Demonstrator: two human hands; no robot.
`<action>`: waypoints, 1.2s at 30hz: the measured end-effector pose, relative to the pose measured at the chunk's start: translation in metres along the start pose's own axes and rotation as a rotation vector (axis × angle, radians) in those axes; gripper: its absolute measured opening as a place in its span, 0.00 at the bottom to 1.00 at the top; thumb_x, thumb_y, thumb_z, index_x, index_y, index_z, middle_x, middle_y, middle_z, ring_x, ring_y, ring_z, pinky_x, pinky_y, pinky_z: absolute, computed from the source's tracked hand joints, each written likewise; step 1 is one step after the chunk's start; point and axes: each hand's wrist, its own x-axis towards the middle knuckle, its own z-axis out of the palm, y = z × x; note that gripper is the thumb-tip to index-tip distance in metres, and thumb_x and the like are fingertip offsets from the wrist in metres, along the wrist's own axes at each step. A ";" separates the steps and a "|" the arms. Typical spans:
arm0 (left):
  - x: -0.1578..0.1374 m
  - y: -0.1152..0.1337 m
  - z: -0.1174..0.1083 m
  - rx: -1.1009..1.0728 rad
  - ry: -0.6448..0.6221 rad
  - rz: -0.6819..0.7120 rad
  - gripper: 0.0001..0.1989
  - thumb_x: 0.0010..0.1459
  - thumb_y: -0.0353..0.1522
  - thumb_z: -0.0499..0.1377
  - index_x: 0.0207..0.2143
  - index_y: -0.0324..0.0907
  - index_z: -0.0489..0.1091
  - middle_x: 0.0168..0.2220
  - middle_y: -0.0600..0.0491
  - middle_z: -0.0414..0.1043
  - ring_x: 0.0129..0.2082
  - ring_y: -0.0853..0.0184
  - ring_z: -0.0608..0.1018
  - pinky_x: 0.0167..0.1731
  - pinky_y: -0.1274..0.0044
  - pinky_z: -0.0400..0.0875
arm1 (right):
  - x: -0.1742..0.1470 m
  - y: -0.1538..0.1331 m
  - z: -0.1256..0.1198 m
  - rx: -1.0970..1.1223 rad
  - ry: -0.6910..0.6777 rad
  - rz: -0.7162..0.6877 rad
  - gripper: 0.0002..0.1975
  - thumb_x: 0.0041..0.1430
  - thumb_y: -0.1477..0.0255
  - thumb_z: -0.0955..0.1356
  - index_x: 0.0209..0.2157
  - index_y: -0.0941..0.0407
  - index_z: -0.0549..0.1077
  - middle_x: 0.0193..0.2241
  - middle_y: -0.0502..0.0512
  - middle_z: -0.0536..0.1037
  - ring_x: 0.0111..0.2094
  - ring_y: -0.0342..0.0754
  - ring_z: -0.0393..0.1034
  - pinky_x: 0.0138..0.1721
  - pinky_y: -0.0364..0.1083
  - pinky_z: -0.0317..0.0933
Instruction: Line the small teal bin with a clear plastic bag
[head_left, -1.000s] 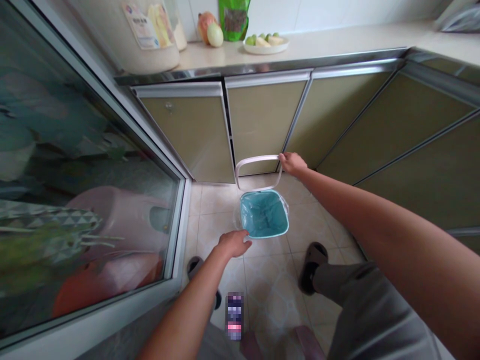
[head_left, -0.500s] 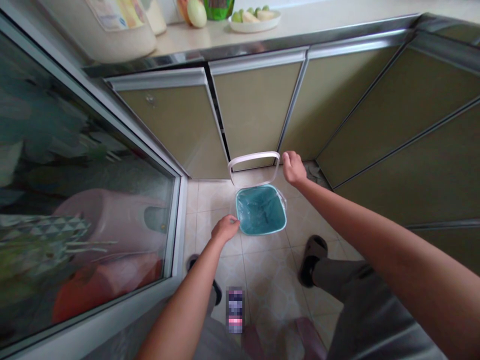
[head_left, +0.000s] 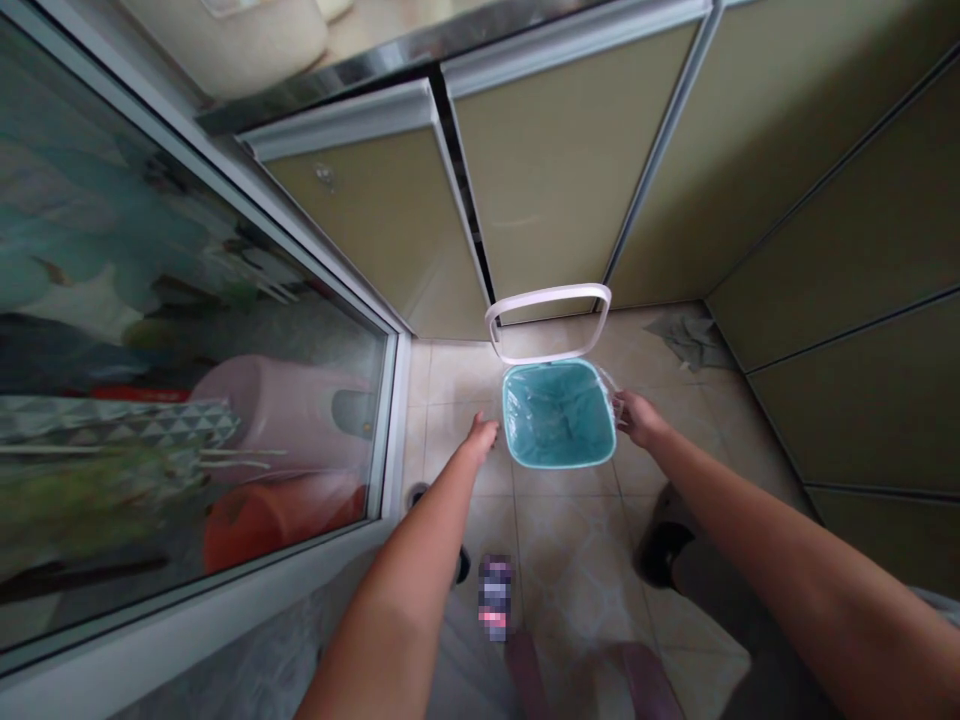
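Observation:
A teal trash can (head_left: 559,463) stands on the tiled floor, its mouth facing up. A clear plastic bag (head_left: 555,410) lines its inside, and some of the film hangs over the right side. Behind the opening, a pale pink rim ring (head_left: 551,295) is tipped up. At the can's right side, my right hand (head_left: 641,418) has its fingers closed on the loose edge of the bag. My left hand (head_left: 481,438) is close by the left rim with curled fingers and the thumb raised; whatever it may hold is hidden.
Cabinet doors (head_left: 570,170) rise behind the can, below a counter edge (head_left: 390,60). A glass door (head_left: 300,300) borders the left, with a pink tub (head_left: 277,410) and an orange container (head_left: 277,520) behind it. A grey cloth (head_left: 690,338) lies in the right corner.
My right hand has come down from beside the raised ring to the can's right side and closed on the bag edge. My left hand has shifted slightly off the left rim. The view has tilted downward.

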 end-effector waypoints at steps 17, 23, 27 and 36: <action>-0.122 0.044 -0.041 -0.341 0.000 0.478 0.07 0.51 0.31 0.58 0.34 0.41 0.73 0.19 0.61 0.60 0.18 0.72 0.64 0.23 0.80 0.60 | -0.158 -0.066 -0.001 0.230 -0.226 -0.353 0.14 0.51 0.66 0.72 0.39 0.53 0.70 0.16 0.39 0.57 0.15 0.38 0.43 0.16 0.40 0.40; -0.194 0.056 -0.066 -0.450 -0.048 0.562 0.10 0.48 0.33 0.60 0.35 0.41 0.72 0.20 0.60 0.63 0.20 0.73 0.65 0.25 0.80 0.61 | -0.252 -0.076 -0.020 0.156 -0.421 -0.427 0.17 0.51 0.65 0.73 0.42 0.53 0.71 0.20 0.41 0.61 0.17 0.37 0.43 0.18 0.40 0.39; -0.256 0.050 -0.089 -0.456 -0.090 0.608 0.09 0.49 0.33 0.60 0.35 0.41 0.73 0.25 0.55 0.68 0.25 0.72 0.70 0.29 0.79 0.65 | -0.311 -0.073 -0.048 0.090 -0.460 -0.474 0.15 0.54 0.65 0.71 0.44 0.53 0.73 0.24 0.45 0.66 0.18 0.38 0.48 0.20 0.41 0.46; -0.366 0.013 -0.140 -0.431 -0.263 0.583 0.12 0.51 0.35 0.66 0.38 0.40 0.81 0.32 0.51 0.73 0.30 0.70 0.71 0.34 0.77 0.67 | -0.405 -0.031 -0.116 0.018 -0.342 -0.482 0.13 0.58 0.61 0.67 0.41 0.51 0.76 0.28 0.54 0.70 0.20 0.43 0.51 0.21 0.45 0.48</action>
